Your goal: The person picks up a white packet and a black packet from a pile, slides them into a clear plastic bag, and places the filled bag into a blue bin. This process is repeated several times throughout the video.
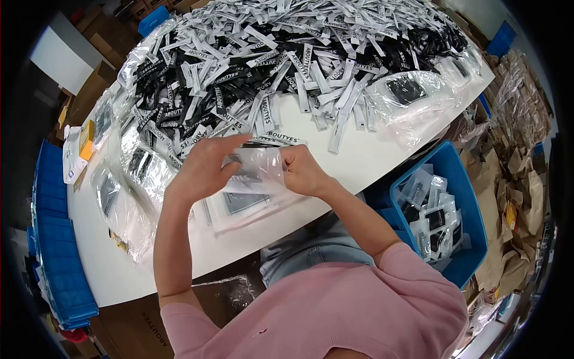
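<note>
In front of me is a clear plastic bag (258, 169), with some dark print showing through its film. My right hand (301, 170) is closed in a fist on the bag's right edge. My left hand (209, 166) is at the bag's other side, fingers stretched out and thumb apart from them. Just beyond the bag, near my left fingertips, lie white strip packets (281, 138) marked ABOUTYES. Under the bag, on the white table (302, 210), rests a clear bag with a grey panel (244, 202).
A large heap of black and white packets (239, 75) covers the table's far side. Stacks of clear bags lie at left (107, 194) and right (406, 90). A blue bin (472, 239) with filled bags stands at my right; blue crates (52, 197) line the left edge.
</note>
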The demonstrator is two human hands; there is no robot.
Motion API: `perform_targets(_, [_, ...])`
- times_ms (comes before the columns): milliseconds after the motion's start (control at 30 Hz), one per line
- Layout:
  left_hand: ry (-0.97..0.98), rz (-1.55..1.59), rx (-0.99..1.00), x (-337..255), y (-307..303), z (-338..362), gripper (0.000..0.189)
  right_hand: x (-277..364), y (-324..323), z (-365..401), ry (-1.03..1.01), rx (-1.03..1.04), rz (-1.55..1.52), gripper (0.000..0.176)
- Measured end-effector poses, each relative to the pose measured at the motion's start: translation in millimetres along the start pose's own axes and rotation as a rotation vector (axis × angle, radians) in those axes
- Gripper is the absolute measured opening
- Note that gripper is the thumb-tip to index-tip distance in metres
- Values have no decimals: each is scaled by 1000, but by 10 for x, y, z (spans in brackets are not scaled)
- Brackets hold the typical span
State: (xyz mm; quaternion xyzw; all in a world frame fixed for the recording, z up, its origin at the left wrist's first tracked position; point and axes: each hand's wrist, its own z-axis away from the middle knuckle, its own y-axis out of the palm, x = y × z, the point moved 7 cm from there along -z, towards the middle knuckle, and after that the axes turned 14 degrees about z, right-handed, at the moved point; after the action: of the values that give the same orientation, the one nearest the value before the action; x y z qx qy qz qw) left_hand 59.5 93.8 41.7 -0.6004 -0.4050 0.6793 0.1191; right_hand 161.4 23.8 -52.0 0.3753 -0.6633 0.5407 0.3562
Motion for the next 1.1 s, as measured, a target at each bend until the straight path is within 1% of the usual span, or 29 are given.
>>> perform_targets(33, [-2, 37, 71, -10, 26, -18, 33, 20, -29, -7, -1, 3, -2, 16])
perform_targets(67, [-4, 35, 73, -42, 10, -49, 33, 45, -66, -17, -19, 4, 24, 16])
perform_targets(133, [-160, 1, 199, 6, 94, -74, 27, 31, -63, -16, -32, 2, 50, 15])
perform_targets(167, [-161, 2, 200, 52, 120, -69, 27, -8, -28, -21, -41, 9, -145, 14])
perform_targets(200, [-113, 71, 168, 80, 141, -76, 25, 11, -16, -26, -50, 16, -338, 16])
perform_targets(233, [-64, 139, 134, 89, 145, -81, 23, 31, -38, -8, -49, 17, -338, 16])
perform_targets(267, [-64, 141, 134, 117, 164, -63, 23, 4, -54, 29, 46, 53, -432, 19])
perform_targets(300, [-156, 201, 126, 175, 185, -30, 22, -29, -58, 69, 142, 87, -526, 22])
perform_targets(333, [-250, 260, 116, 240, 204, 1, 20, -62, -100, 79, 144, 87, -526, 22])
perform_targets(367, [-251, 261, 117, 278, 225, 8, 20, -93, -116, 80, 130, 149, -440, 21])
perform_targets(400, [-319, 363, 106, 379, 271, 29, 18, -80, -106, 88, 119, 210, -354, 21])
perform_targets(433, [-388, 465, 97, 460, 321, 49, 16, -55, -89, 88, 123, 211, -355, 21])
perform_targets(500, [-362, 539, 100, 462, 399, 55, 13, 9, -117, 54, 119, 109, -27, 21])
perform_targets(533, [-335, 611, 97, 447, 435, 56, 11, -8, -107, 48, 120, 108, -28, 21])
perform_targets(567, [-336, 612, 95, 478, 482, 64, 11, -18, -71, 35, 96, 140, -105, 22])
perform_targets(600, [-272, 636, 59, 487, 505, 63, 10, 10, -39, 24, 73, 173, -184, 22])
perform_targets(633, [-209, 659, 25, 483, 508, 73, 14, 31, -38, 31, 73, 176, -185, 22])
perform_targets(700, [-233, 652, -14, 531, 539, 128, 18, 121, -64, 77, 27, 166, -78, 22])
perform_targets(733, [-254, 644, -53, 554, 537, 153, 23, 109, -35, 89, 30, 166, -78, 22])
perform_targets(767, [-255, 646, -50, 539, 556, 169, 23, 79, -1, 93, 40, 142, -31, 23])
perform_targets(800, [-264, 675, -99, 527, 543, 185, 26, 74, 12, 98, 49, 121, 18, 24])
perform_targets(833, [-273, 704, -150, 517, 520, 211, 28, 88, 2, 122, 48, 122, 18, 24])
perform_targets(867, [-274, 703, -150, 491, 520, 254, 28, 94, -6, 165, 83, 160, -17, 23])
perform_targets(933, [-243, 622, -314, 444, 398, 379, 28, 52, -28, 280, 119, 198, -55, 23])
perform_targets(967, [-94, 344, -277, 332, 319, 396, 18, 66, -70, 333, 22, 191, 42, 21])
perform_targets(1000, [33, 184, -322, 181, 308, 406, 11, 102, -68, 382, -70, 184, 135, 20])
perform_targets(1033, [155, 26, -362, 3, 341, 422, 4, 183, -48, 423, -182, 147, 296, 14])
perform_targets(1067, [251, -117, -293, -171, 398, 420, 1, 195, 11, 447, -178, 153, 293, 14])
perform_targets(1100, [230, -171, -144, -210, 525, 395, 3, 276, 54, 461, -256, 104, 330, 11])
